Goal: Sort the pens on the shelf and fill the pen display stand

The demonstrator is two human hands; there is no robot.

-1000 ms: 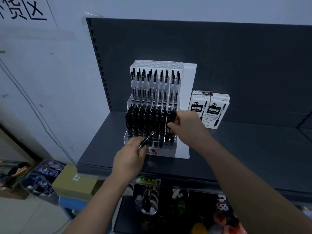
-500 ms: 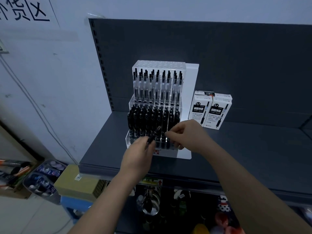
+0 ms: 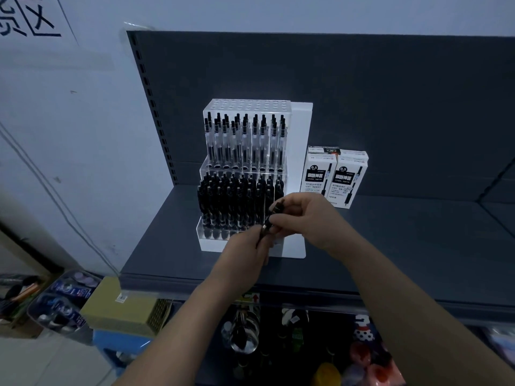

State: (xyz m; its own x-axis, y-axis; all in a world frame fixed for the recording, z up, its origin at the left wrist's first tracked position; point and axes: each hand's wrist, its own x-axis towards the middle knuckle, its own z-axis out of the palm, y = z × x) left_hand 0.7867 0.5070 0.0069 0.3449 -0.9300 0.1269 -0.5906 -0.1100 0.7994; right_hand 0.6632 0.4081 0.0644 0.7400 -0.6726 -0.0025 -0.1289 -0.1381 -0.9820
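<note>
**A:** In the head view, how full is the stand [image 3: 298, 174]?

**B:** Nearly full, I'd judge. Its lower tier is packed with black pens [image 3: 237, 201], and clear pens [image 3: 245, 140] line the front of the upper tier. The holes at the back of that tier look empty.

**A:** And the hands?

**B:** Both are at the stand's front right corner, pinching one black pen [image 3: 276, 208] between them. The left hand [image 3: 245, 254] has the lower end in its fingertips. The right hand [image 3: 306, 221] curls round the upper part. The pen is tilted and not yet in a hole.

**A:** What's left?

**B:** Seating this pen, probably. Two boxes [image 3: 337, 176] stand just right of the stand, and I can't tell whether they hold more.
</note>
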